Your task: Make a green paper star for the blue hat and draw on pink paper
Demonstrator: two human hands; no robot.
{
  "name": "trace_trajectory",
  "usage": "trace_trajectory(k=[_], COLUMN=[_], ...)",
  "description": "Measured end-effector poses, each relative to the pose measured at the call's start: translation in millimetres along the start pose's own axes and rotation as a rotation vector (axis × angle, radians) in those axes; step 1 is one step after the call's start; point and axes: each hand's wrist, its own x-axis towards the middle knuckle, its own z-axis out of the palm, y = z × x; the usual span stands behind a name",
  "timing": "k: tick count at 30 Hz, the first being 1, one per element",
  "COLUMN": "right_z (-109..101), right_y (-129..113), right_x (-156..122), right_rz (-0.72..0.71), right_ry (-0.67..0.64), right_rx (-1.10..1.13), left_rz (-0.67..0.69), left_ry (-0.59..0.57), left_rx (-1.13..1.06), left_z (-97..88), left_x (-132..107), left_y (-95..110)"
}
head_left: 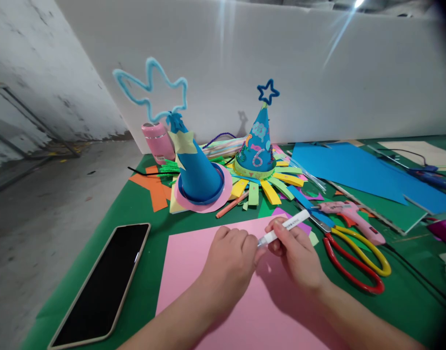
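Both my hands rest over a pink sheet of paper (pixel 193 272) lying on the green table (pixel 150 272). My right hand (pixel 299 255) is closed round the barrel of a white marker pen (pixel 286 226). My left hand (pixel 232 260) is curled into a fist, and its fingertips pinch the pen's lower end, where the cap or tip sits. The two hands meet at the pen just above the paper.
A black phone (pixel 104 282) lies at the left. Behind the paper stand two blue paper cone hats (pixel 197 167) (pixel 259 143) among coloured strips. Red-and-yellow scissors (pixel 354 257), a pink glue gun (pixel 348 216) and a blue sheet (pixel 354 170) lie to the right. A pink bottle (pixel 157 141) stands at the back.
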Motion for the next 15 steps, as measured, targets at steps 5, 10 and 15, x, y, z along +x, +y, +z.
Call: trace_trajectory(k=[5,10,15], right_z=[5.6,11.9,-31.8], right_y=[-9.9,-23.6,-70.1], right_x=[-3.0,-7.8,0.8], right_rz=[-0.061,-0.102,-0.33], right_ry=[0.039,0.071,0.39], right_rx=[0.092,0.115,0.139], left_rz=[0.063,0.136,0.016], left_ry=[0.072,0.123,0.199], left_rx=[0.041,0.056,0.044], left_z=[-11.4,-26.9,-43.1], left_x=[6.1,11.1,-13.3], left_y=[3.6,7.5,-14.9])
